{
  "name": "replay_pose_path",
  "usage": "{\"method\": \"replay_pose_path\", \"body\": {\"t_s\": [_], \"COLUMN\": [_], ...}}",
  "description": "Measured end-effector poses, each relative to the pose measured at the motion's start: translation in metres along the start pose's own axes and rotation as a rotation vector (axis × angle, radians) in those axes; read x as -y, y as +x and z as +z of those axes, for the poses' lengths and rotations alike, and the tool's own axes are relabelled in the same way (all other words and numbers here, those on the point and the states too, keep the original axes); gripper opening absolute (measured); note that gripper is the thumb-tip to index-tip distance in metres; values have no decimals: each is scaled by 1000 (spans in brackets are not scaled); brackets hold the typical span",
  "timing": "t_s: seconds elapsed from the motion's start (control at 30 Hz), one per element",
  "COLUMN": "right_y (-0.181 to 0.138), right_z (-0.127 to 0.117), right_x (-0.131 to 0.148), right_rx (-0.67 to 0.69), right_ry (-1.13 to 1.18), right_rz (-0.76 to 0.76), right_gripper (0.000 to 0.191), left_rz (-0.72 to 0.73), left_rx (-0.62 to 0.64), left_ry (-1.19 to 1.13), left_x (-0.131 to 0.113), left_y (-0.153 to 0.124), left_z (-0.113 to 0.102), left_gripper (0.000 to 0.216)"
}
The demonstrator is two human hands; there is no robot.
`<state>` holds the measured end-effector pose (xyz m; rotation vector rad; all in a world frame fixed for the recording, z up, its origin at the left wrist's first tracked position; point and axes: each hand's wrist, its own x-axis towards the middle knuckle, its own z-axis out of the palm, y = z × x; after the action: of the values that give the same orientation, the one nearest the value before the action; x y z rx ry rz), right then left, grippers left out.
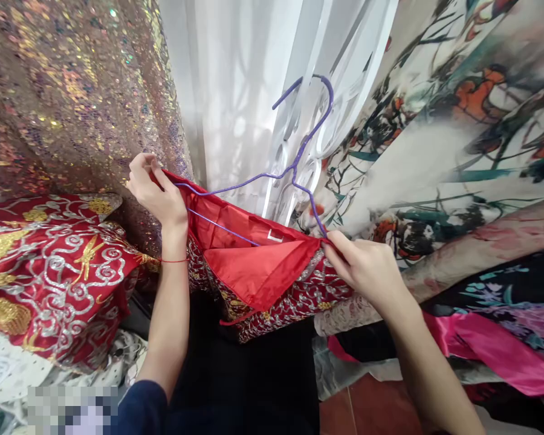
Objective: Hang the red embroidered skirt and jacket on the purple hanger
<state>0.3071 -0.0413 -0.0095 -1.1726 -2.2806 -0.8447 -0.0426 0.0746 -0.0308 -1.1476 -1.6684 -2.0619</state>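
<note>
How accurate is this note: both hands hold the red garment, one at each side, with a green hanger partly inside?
Not quite: the head view shows the hanger is purple, not green. The rest stands: the left hand and right hand hold the red garment, one at each side, with the hanger partly inside.

Red garment (258, 272): silver-and-gold embroidery, top edge stretched, glossy plain lining folded over in front.
Purple hanger (294, 168): slim, hook upward, lower bar inside the garment's opening.
</note>
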Motion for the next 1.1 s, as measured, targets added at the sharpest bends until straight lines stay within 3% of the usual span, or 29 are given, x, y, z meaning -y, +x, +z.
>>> {"method": "replay_pose_path", "body": {"t_s": [0.17, 0.3, 0.43, 0.63, 0.73, 0.9, 1.03, 1.1], "right_y": [-8, -14, -18, -17, -19, -21, -20, -19], "right_z": [-6, -6, -4, -1, -2, -3, -2, -2], "right_x": [-7, -13, -13, -10, -9, -6, -6, -6], "right_rx": [-40, -55, -39, -35, -60, -110, -124, -137], "right_ry": [-32, -22, -36, -38, -42, -72, -71, -87], "right_rz": [35, 85, 126, 135, 122, 89, 80, 60], "right_gripper": [30, 31, 32, 32, 32, 32, 30, 29], "left_rz": [64, 74, 32, -54, -85, -67, -192, -177], "left_rx": [23, 9, 27, 306, 335, 353, 378, 363], "left_ry": [-68, -90, -51, 75, 156, 396, 376, 319], "left_x": [-26, -28, -14, -1, 1, 8, 13, 9], "left_y": [-40, -63, -61, -51, -50, -53, -58, -63], "left_z": [-17, -34, -48, -61, -60, -47, -43, -46], "left_gripper": [27, 26, 27, 39, 45, 21, 23, 27]}}
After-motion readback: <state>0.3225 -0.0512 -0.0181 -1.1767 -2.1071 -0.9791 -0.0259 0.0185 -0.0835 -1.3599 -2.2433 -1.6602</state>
